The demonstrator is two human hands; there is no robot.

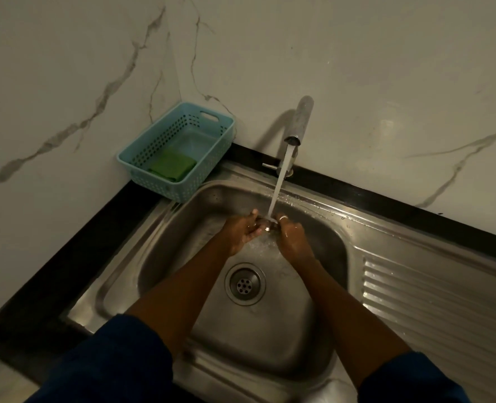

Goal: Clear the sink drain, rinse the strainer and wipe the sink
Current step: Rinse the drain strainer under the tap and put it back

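Note:
Water runs from the metal tap (297,123) into the steel sink (165,228). Both my hands are under the stream at the back of the basin. My left hand (241,232) and my right hand (292,237) hold a small dark strainer (267,227) between their fingertips, and the water lands on it. Most of the strainer is hidden by my fingers. A ring shows on my right hand. Below my hands lies the round drain (244,284), uncovered, with its small holes visible.
A light blue plastic basket (142,158) stands in the back left corner on the sink's edge, with a folded green cloth (172,167) inside. A ribbed draining board (433,309) lies to the right of the basin. Marble walls close in behind and on the left.

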